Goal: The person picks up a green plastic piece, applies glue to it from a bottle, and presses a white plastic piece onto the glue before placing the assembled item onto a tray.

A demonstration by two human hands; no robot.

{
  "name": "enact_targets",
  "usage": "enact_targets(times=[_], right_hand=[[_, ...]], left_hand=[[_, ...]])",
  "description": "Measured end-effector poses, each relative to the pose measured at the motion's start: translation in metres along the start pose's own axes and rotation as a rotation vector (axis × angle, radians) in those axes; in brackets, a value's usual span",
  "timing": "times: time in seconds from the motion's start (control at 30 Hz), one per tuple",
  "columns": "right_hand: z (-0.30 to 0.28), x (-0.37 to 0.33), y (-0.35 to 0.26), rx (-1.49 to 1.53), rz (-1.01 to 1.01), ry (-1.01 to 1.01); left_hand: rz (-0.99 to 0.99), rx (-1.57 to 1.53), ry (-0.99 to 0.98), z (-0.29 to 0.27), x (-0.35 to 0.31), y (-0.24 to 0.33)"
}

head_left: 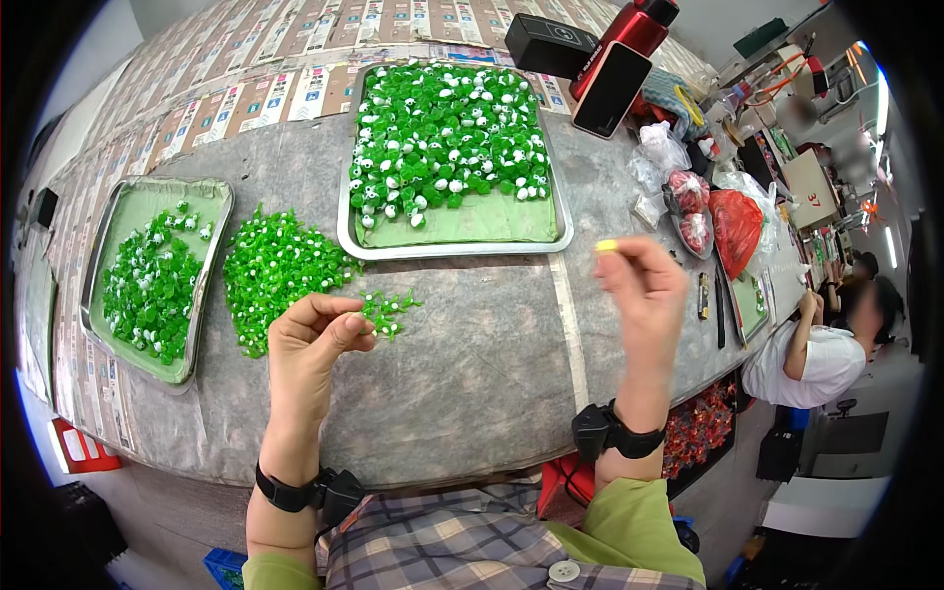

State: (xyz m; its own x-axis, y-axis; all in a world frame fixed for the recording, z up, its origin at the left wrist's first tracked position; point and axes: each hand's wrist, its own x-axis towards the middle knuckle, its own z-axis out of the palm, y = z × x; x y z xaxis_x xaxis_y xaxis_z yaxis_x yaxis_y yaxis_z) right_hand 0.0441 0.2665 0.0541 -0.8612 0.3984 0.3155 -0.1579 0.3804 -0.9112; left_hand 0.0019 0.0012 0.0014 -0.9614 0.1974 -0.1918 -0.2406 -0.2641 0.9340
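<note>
My left hand [317, 339] is closed in a pinch, thumb against forefinger, over the edge of a heap of small bright green plastic pieces [280, 270]. Whatever the pinch holds is too small to name. A few loose green pieces [388, 313] lie just beyond its fingertips. Raised over the right side of the table, my right hand [644, 290] has its fingers curled toward the thumb, slightly blurred. Something yellow [606, 245] covers a fingertip there; any held piece is not visible. Ahead is a large metal tray [457, 250] of green parts with white eyeball-like balls.
A smaller tray [222, 236] of similar green-and-white pieces stands at the left. At the far right are a black box [551, 45], a red bottle [639, 29], a phone [612, 90] and plastic bags [736, 231]. Another person [811, 354] sits farther right.
</note>
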Motion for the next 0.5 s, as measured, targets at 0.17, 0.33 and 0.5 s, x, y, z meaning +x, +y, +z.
enact_targets(times=[0.17, 0.33, 0.5], right_hand=[[-0.069, 0.003, 0.045, -0.167, -0.029, 0.446], [-0.069, 0.004, 0.092, -0.318, 0.218, 0.083], [-0.056, 0.012, 0.095, -0.275, 0.332, -0.057]], left_hand=[[-0.047, -0.015, -0.087, 0.005, 0.0, -0.001], [-0.12, -0.049, -0.1, 0.003, 0.0, 0.0], [-0.176, -0.168, -0.11, 0.003, 0.0, 0.001]])
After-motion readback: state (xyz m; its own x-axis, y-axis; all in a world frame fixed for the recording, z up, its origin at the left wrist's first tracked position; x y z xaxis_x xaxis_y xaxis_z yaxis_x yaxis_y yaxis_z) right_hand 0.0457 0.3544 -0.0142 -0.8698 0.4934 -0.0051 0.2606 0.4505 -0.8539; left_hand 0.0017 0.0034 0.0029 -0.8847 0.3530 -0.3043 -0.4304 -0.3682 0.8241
